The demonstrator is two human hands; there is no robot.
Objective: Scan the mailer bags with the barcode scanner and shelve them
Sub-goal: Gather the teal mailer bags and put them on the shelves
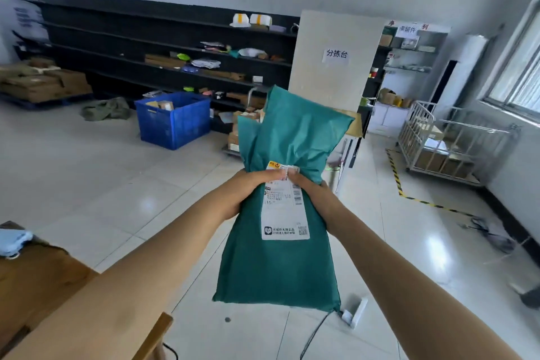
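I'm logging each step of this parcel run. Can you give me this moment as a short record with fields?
held item: green mailer bag, upright, off the floor
left hand: grips the bag's left side
right hand: grips its right side
label: white, faces the camera, barcode showing
scanner: none clearly in view
shelves: black, along far wall, some parcels on them
floor: blue crate before the shelves

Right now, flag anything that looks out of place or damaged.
A crumpled green cloth lies loose on the floor beside the blue crate, and a white power strip sits on the open floor. On the green mailer bag, the label is creased where the left hand and right hand pinch it.
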